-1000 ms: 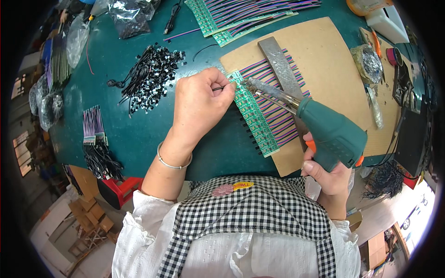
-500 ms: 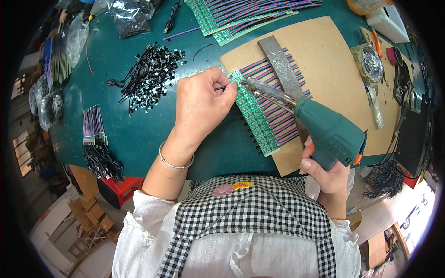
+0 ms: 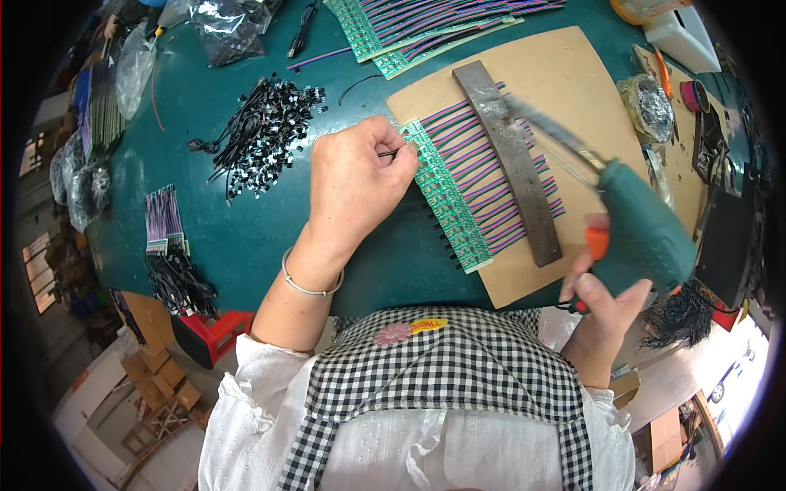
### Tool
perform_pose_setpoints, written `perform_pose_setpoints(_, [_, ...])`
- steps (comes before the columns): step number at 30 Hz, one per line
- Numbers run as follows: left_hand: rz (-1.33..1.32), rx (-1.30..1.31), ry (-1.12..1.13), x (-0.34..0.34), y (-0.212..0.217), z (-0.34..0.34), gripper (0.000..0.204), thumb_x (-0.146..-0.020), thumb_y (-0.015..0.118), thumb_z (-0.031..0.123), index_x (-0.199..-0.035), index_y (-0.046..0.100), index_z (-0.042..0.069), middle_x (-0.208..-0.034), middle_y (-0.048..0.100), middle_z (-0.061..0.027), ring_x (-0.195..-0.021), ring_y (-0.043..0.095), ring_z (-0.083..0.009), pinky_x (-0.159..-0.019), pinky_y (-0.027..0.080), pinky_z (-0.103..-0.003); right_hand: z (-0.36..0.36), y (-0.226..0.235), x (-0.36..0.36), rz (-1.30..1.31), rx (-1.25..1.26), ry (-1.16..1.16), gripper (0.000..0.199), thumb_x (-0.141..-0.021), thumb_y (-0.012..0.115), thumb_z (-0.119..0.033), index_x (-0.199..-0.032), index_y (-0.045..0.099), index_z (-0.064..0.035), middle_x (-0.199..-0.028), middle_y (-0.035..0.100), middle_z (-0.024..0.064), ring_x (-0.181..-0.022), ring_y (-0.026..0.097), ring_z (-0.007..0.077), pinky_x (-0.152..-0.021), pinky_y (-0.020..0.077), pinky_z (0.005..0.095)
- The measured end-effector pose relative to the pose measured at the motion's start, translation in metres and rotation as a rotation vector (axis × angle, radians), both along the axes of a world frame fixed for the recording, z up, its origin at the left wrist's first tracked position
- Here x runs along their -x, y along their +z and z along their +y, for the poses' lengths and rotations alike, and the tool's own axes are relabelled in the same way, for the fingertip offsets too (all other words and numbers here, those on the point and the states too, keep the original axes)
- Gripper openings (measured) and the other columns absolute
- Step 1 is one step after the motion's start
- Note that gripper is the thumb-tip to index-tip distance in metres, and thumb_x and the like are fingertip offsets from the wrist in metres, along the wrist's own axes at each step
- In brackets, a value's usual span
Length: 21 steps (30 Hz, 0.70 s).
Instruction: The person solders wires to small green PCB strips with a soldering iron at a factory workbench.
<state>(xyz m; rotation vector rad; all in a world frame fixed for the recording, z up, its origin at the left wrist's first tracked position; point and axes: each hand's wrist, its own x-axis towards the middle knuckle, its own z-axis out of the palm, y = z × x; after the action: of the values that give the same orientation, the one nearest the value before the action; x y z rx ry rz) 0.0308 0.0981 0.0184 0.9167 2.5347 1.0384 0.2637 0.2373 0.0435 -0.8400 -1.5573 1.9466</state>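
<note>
My left hand (image 3: 356, 180) pinches a thin black cable (image 3: 387, 154) between thumb and fingers, at the far end of a green circuit board panel (image 3: 449, 204). Rows of coloured wires (image 3: 483, 195) run rightward from that panel, under a dark metal bar (image 3: 520, 184) lying across them. In my right hand (image 3: 606, 303) is a green soldering gun (image 3: 647, 225) with an orange trigger. Its blurred metal tip is over the bar, apart from the board. Short black ends stick out along the panel's left edge.
A brown board (image 3: 565, 82) lies under the wires on the green table (image 3: 270, 262). To the left sits a pile of black connector cables (image 3: 274, 131). More wired panels (image 3: 393, 53) lie at the back. Tools and a foil-wrapped lump (image 3: 647, 106) stand at the right.
My right hand has drawn the soldering gun rightward, and its tip has left the board's far end. My left hand keeps its place with the cable.
</note>
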Motion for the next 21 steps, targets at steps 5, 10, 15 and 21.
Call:
perform_pose_setpoints(5, [-0.009, 0.023, 0.004, -0.001, 0.001, 0.000, 0.012, -0.069, 0.068, 0.012, -0.068, 0.064, 0.000, -0.057, 0.062, -0.0111, -0.049, 0.062, -0.0205, -0.050, 0.048, -0.030, 0.029, 0.002, -0.007, 0.251, -0.127, -0.195, 0.057, -0.079, 0.066, -0.009, -0.123, 0.038, 0.0142, -0.067, 0.053, 0.0103, -0.050, 0.053, 0.0136, -0.043, 0.0445, 0.0228])
perform_pose_setpoints(10, [-0.020, 0.048, -0.003, 0.001, 0.006, -0.003, 0.013, -0.070, 0.070, 0.012, -0.071, 0.064, 0.000, -0.059, 0.063, -0.0121, -0.052, 0.063, -0.0215, -0.052, 0.049, -0.030, 0.039, 0.005, -0.010, 0.095, -0.261, -0.311, 0.047, -0.083, 0.057, -0.004, -0.123, 0.039, 0.0145, -0.065, 0.051, 0.0098, -0.050, 0.051, 0.0136, -0.046, 0.0432, 0.0221])
perform_pose_setpoints(15, [-0.045, -0.022, -0.032, -0.003, 0.017, -0.036, 0.014, -0.073, 0.071, 0.009, -0.081, 0.065, 0.000, -0.068, 0.064, -0.0134, -0.057, 0.063, -0.0231, -0.055, 0.049, -0.031, 0.030, 0.007, -0.007, 0.144, -0.231, -0.220, 0.051, -0.082, 0.058, -0.004, -0.124, 0.037, 0.0149, -0.066, 0.052, 0.0098, -0.049, 0.050, 0.0137, -0.046, 0.0430, 0.0220])
perform_pose_setpoints(21, [-0.043, -0.026, -0.037, 0.011, 0.020, -0.073, 0.018, -0.075, 0.072, 0.006, -0.091, 0.067, 0.000, -0.082, 0.068, -0.0101, -0.073, 0.065, -0.0142, -0.065, 0.051, -0.027, 0.029, 0.007, -0.014, 0.097, -0.241, -0.162, 0.056, -0.080, 0.061, -0.005, -0.126, 0.036, 0.0143, -0.070, 0.053, 0.0106, -0.049, 0.050, 0.0140, -0.045, 0.0432, 0.0226])
